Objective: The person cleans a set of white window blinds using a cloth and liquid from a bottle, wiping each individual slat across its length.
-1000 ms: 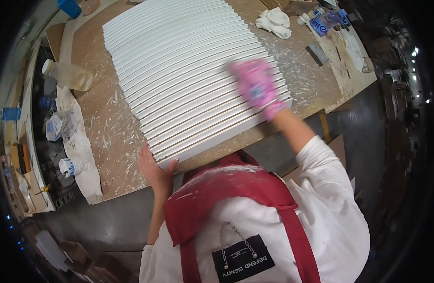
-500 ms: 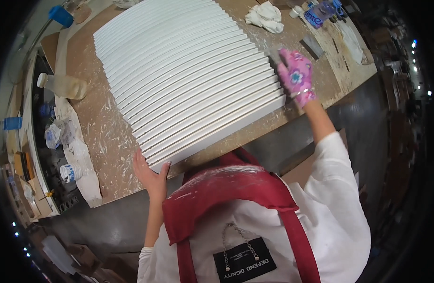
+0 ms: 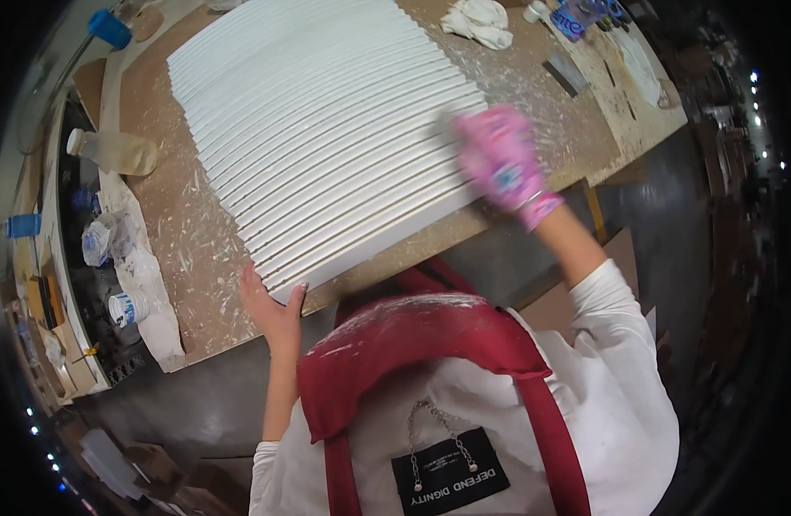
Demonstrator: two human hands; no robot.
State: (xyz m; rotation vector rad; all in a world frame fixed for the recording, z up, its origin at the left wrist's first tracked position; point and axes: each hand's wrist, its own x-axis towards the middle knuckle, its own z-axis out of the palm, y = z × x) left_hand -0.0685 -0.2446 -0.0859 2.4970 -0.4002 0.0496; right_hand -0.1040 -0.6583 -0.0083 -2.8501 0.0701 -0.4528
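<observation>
A large white panel (image 3: 318, 129) with many parallel ridges lies on the worktable. My bare left hand (image 3: 273, 308) grips its near left corner, the thumb on the front edge and the fingers along the left side. Over the panel's right edge is my right hand (image 3: 500, 159), in a pink flowered glove and smeared by motion. Its fingers look closed on a small greyish thing (image 3: 451, 125), too blurred to name, which is against the ridges.
The brown worktable (image 3: 202, 297) is streaked with white. To the right lie a flat grey piece (image 3: 566, 74), a white rag (image 3: 479, 23) and a bottle with a purple label (image 3: 576, 19). A jar of cloudy liquid (image 3: 120, 153) and a blue cup (image 3: 110, 29) are at left.
My right hand has swept left and slightly down, from beside the panel's right edge onto the ridges. My left hand stays at the corner.
</observation>
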